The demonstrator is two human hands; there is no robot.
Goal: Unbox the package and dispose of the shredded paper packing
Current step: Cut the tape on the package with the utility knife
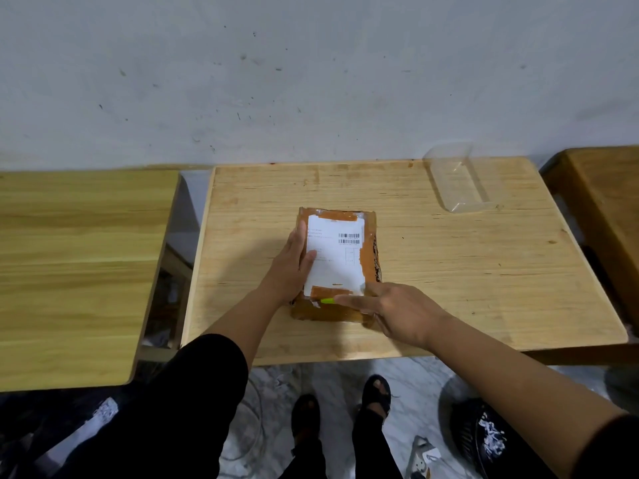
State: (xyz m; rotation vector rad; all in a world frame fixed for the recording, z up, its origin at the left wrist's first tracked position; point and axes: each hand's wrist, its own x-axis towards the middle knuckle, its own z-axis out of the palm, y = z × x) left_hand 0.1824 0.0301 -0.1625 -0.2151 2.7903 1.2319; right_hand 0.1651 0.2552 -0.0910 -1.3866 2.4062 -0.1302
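A brown taped package with a white shipping label lies flat in the middle of a light wooden table. My left hand presses flat on the package's left edge, fingers pointing away from me. My right hand is at the package's near right corner and holds a small yellow-green tool, whose tip shows against the near edge of the label. The rest of the tool is hidden in the hand. No shredded paper shows at the package.
A clear plastic container lies on the table's far right. Another wooden table stands to the left, a third at right. A black bin holding white shreds sits on the floor lower right, next to my feet.
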